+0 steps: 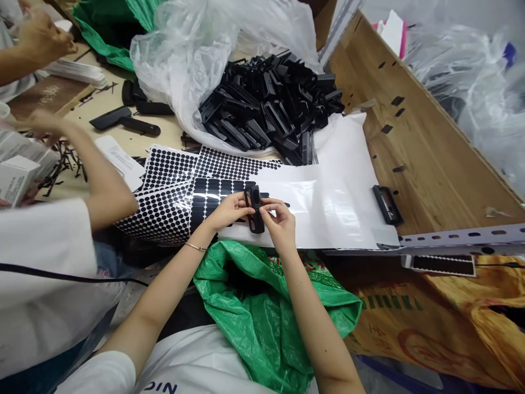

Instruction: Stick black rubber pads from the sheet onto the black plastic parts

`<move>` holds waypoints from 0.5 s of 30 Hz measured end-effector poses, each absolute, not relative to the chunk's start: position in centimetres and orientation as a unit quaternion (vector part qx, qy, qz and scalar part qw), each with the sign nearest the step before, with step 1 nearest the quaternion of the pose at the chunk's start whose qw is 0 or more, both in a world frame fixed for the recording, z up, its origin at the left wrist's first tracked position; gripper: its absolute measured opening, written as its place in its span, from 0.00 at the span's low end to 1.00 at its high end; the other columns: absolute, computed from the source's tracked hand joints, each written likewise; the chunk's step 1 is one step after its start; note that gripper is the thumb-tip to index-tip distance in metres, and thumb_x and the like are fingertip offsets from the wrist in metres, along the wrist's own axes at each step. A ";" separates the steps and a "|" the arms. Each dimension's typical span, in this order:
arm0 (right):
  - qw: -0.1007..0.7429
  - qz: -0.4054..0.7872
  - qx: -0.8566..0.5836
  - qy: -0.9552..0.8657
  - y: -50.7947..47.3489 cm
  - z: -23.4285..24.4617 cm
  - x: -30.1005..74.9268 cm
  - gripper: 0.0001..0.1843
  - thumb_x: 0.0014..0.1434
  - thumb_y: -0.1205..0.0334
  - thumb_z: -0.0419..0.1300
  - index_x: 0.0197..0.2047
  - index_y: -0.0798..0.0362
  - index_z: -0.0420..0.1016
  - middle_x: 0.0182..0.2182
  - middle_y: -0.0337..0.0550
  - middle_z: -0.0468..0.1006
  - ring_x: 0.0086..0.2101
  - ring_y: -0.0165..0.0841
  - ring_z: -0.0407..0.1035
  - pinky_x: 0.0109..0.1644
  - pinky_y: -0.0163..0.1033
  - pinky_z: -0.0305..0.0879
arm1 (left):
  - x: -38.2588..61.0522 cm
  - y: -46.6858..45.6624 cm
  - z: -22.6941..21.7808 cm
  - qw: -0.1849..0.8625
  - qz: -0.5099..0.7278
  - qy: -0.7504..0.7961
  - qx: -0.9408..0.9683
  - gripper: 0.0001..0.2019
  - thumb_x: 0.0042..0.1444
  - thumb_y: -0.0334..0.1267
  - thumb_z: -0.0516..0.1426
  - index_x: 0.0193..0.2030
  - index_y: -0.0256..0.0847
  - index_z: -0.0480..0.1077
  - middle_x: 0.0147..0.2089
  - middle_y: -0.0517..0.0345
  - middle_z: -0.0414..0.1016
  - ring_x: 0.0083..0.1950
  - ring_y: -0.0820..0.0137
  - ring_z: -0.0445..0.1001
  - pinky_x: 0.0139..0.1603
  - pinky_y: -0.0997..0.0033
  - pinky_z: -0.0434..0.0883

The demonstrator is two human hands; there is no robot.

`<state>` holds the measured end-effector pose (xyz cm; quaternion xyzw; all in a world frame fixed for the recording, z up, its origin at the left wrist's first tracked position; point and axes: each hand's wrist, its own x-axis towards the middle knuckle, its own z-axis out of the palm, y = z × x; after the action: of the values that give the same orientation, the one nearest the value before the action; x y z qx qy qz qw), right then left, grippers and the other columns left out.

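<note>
Between my hands, above the table's front edge, is a long black plastic part [256,219] with an opening along it. My left hand [230,212] grips its left side between thumb and fingers. From the right, my right hand [279,221] pinches near its middle; whether a small sticker is under that thumb I cannot make out. Beneath them lie sheets of black stickers [164,191], some round and some long, on glossy white backing [340,202]. Behind the sheets, a heap of similar black parts [262,104] spills from a clear plastic bag [184,60].
An open green sack [262,328] hangs at the table edge beneath my forearms. One black part [388,205] lies by the wooden side panel [435,137]. At left, a co-worker's arm [102,175] reaches over small white boxes [20,175]; another person's hand [47,38] is farther back.
</note>
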<state>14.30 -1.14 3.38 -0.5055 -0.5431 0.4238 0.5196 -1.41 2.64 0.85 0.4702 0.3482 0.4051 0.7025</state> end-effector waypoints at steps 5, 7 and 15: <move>0.533 0.393 -0.520 -0.539 -1.2 2.7 13.7 0.12 0.53 0.54 0.64 0.25 0.51 0.69 0.40 0.45 0.73 0.44 0.37 0.70 0.45 0.44 0.73 | -1.3 2.7 0.7 0.701 0.408 0.353 0.467 0.21 0.42 0.42 0.69 0.40 0.34 0.70 0.36 0.52 0.79 0.35 0.68 0.78 0.35 0.71 0.75; 0.544 0.367 -0.534 -0.534 -1.1 2.5 13.5 0.14 0.52 0.53 0.64 0.24 0.51 0.68 0.38 0.44 0.71 0.43 0.36 0.70 0.44 0.43 0.73 | -1.3 2.8 0.7 0.701 0.414 0.355 0.460 0.22 0.41 0.42 0.69 0.41 0.34 0.70 0.36 0.52 0.79 0.35 0.68 0.78 0.34 0.72 0.75; 0.517 0.425 -0.542 -0.507 -0.5 2.9 14.4 0.27 0.41 0.52 0.72 0.43 0.47 0.70 0.46 0.43 0.74 0.45 0.36 0.71 0.50 0.46 0.72 | -1.2 2.6 0.8 0.708 0.408 0.333 0.471 0.22 0.39 0.40 0.70 0.40 0.34 0.72 0.39 0.51 0.80 0.36 0.69 0.78 0.33 0.75 0.73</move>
<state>14.43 -0.50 2.89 -0.5423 -0.5075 0.4250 0.5174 -1.19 2.60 0.79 0.4710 0.3328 0.4084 0.7075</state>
